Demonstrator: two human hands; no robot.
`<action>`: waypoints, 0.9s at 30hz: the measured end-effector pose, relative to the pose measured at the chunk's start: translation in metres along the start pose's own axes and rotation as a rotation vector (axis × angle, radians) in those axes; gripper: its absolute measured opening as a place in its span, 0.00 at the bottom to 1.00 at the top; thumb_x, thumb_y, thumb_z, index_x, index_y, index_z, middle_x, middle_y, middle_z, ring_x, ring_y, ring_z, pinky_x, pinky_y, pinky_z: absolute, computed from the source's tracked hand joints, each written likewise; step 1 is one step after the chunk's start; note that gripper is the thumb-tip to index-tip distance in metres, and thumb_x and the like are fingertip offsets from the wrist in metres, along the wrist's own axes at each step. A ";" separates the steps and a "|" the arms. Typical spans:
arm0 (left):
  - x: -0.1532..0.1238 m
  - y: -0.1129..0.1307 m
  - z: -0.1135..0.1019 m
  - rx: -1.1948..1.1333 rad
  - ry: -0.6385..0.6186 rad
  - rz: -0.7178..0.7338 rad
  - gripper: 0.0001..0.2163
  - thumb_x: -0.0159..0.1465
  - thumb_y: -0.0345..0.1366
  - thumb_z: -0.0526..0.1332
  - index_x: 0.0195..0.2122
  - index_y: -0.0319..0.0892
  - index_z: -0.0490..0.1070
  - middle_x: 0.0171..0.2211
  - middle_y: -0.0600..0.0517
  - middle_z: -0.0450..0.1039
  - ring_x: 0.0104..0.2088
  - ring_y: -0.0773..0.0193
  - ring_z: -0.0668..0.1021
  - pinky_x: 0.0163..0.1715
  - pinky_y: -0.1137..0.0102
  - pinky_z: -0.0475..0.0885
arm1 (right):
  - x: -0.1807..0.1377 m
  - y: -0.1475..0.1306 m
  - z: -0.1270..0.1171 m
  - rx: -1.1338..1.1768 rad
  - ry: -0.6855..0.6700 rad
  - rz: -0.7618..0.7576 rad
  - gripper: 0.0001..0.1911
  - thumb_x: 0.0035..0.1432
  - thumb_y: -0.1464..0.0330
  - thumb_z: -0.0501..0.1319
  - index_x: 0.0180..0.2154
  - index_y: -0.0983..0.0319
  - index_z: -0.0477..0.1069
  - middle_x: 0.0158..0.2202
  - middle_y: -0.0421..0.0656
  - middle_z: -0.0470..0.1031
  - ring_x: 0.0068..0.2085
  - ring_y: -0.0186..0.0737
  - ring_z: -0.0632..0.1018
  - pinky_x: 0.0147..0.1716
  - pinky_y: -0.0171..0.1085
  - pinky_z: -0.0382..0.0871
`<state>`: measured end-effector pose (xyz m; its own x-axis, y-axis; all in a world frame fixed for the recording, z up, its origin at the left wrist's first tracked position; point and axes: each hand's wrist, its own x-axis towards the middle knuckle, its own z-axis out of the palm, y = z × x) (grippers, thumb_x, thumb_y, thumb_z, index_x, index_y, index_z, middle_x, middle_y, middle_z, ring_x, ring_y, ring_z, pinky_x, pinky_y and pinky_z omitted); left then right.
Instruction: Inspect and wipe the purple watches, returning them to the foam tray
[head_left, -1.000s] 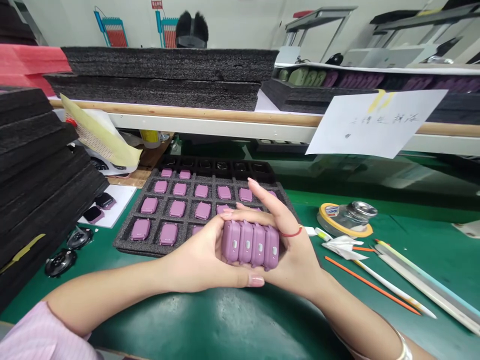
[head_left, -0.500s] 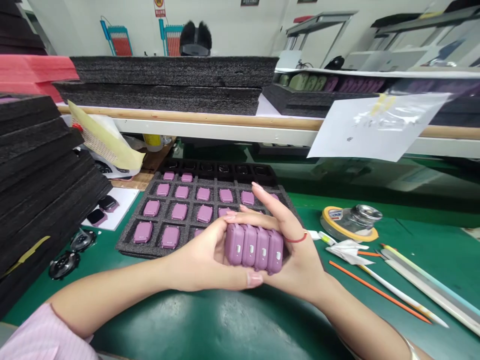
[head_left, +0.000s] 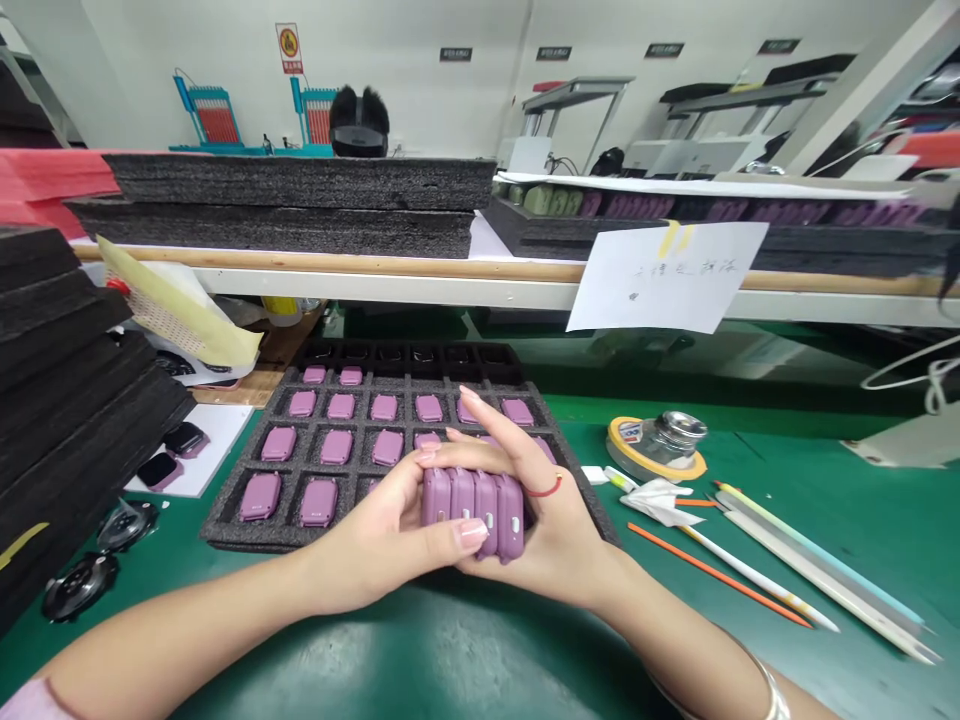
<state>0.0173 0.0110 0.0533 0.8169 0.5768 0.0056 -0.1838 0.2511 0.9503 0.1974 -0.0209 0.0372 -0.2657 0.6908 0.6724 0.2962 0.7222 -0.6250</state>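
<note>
A row of several purple smartwatch cases (head_left: 508, 518) is held upright, side by side, between my two hands. My left hand (head_left: 375, 550) closes on the row's left end, its thumb lying across the front faces. From the right and below, my right hand (head_left: 562, 545) cups the same row, its index finger reaching up behind; a red string circles one finger. Small light oval slots show on the case sides. Just beyond my hands lies a black foam tray (head_left: 225, 537), with more purple watch cases (head_left: 260, 496) in its compartments. My hands hide its front right part.
Stacked black foam trays (head_left: 67, 370) stand at the left, near dark round parts (head_left: 81, 585). To the right lie a tape roll (head_left: 626, 462), a glass bottle (head_left: 679, 435), an orange stick (head_left: 720, 573) and pens. A shelf edge (head_left: 375, 283) crosses behind, with a paper sheet (head_left: 667, 280) hanging.
My left thumb has moved up from below the watch cases onto their front faces. The view has tilted up and turned right, so the scene sits lower and further left.
</note>
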 end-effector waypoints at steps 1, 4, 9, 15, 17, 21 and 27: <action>0.000 0.001 0.001 0.013 0.022 0.001 0.23 0.64 0.41 0.67 0.58 0.42 0.64 0.56 0.42 0.73 0.59 0.49 0.74 0.57 0.58 0.70 | 0.000 0.000 0.001 0.003 -0.004 -0.002 0.54 0.51 0.75 0.70 0.72 0.53 0.44 0.55 0.44 0.79 0.55 0.44 0.81 0.63 0.47 0.71; -0.002 0.002 0.004 0.075 0.070 -0.012 0.19 0.65 0.39 0.65 0.55 0.42 0.65 0.56 0.43 0.72 0.59 0.50 0.74 0.56 0.58 0.71 | -0.001 0.001 0.002 -0.005 -0.005 -0.010 0.54 0.51 0.75 0.70 0.72 0.55 0.44 0.56 0.45 0.79 0.55 0.43 0.80 0.63 0.47 0.71; -0.003 0.001 0.005 0.179 0.122 0.000 0.20 0.63 0.38 0.65 0.55 0.43 0.64 0.56 0.43 0.71 0.57 0.50 0.74 0.55 0.57 0.71 | -0.001 0.000 0.002 -0.014 -0.013 -0.029 0.54 0.52 0.75 0.70 0.72 0.54 0.44 0.57 0.45 0.78 0.56 0.43 0.80 0.64 0.46 0.70; -0.001 -0.003 0.007 0.208 0.156 0.046 0.25 0.58 0.39 0.71 0.54 0.43 0.63 0.57 0.43 0.70 0.57 0.49 0.75 0.56 0.56 0.72 | -0.002 0.000 0.003 -0.021 -0.027 -0.043 0.52 0.56 0.70 0.71 0.72 0.52 0.44 0.62 0.47 0.73 0.56 0.42 0.80 0.62 0.45 0.72; 0.000 -0.003 0.008 0.239 0.165 0.063 0.23 0.60 0.38 0.68 0.54 0.42 0.63 0.58 0.42 0.69 0.59 0.49 0.73 0.59 0.56 0.70 | -0.002 -0.002 0.004 -0.056 -0.033 -0.046 0.52 0.56 0.71 0.71 0.72 0.51 0.43 0.61 0.47 0.74 0.55 0.43 0.80 0.61 0.46 0.73; 0.002 -0.002 0.008 0.275 0.173 0.072 0.22 0.59 0.34 0.68 0.54 0.43 0.65 0.56 0.44 0.71 0.58 0.49 0.74 0.59 0.54 0.70 | -0.002 -0.005 0.005 -0.097 -0.032 -0.051 0.53 0.56 0.72 0.71 0.73 0.53 0.42 0.58 0.46 0.77 0.55 0.45 0.80 0.61 0.47 0.73; 0.004 -0.005 0.004 0.248 0.117 0.104 0.25 0.54 0.38 0.74 0.50 0.42 0.68 0.51 0.45 0.73 0.56 0.49 0.75 0.58 0.55 0.71 | -0.001 -0.004 0.004 -0.168 -0.057 -0.099 0.50 0.61 0.69 0.68 0.73 0.55 0.40 0.62 0.52 0.72 0.58 0.46 0.79 0.61 0.49 0.73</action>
<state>0.0239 0.0094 0.0497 0.7295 0.6787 0.0846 -0.1121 -0.0033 0.9937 0.1932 -0.0248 0.0373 -0.3513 0.6209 0.7008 0.4133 0.7744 -0.4789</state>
